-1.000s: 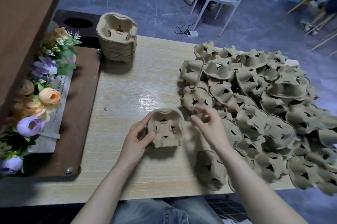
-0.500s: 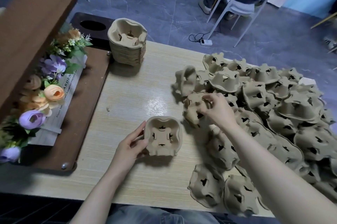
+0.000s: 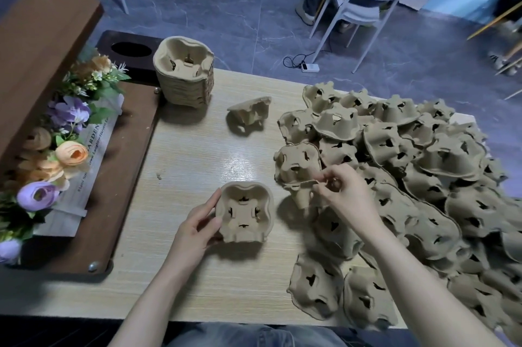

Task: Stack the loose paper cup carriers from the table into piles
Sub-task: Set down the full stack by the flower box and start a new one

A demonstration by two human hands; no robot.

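On the pale wood table (image 3: pixel 197 154) in my head view, my left hand (image 3: pixel 195 229) cups the side of a small pile of carriers (image 3: pixel 245 212), thumb against its near-left wall and fingers curled round it; the pile sits cup-side up near the table's front middle. Just to its right, my right hand (image 3: pixel 343 199) pinches the rim of one loose carrier (image 3: pixel 303 194) between thumb and fingertips, the piece tilted with its cone pointing down, touching the edge of the heap. That heap of loose carriers (image 3: pixel 409 177) covers the whole right side of the table, most of them lying upside down and overlapping. One stray carrier (image 3: pixel 248 115) lies tipped on its side, apart from the heap, toward the far middle. At the far-left corner stands a tall finished stack (image 3: pixel 183 75), upright. Left of the table I see a brown board (image 3: pixel 132 154) carrying artificial flowers (image 3: pixel 56 154). Beyond the table a white chair (image 3: pixel 367 2) stands on the grey floor.
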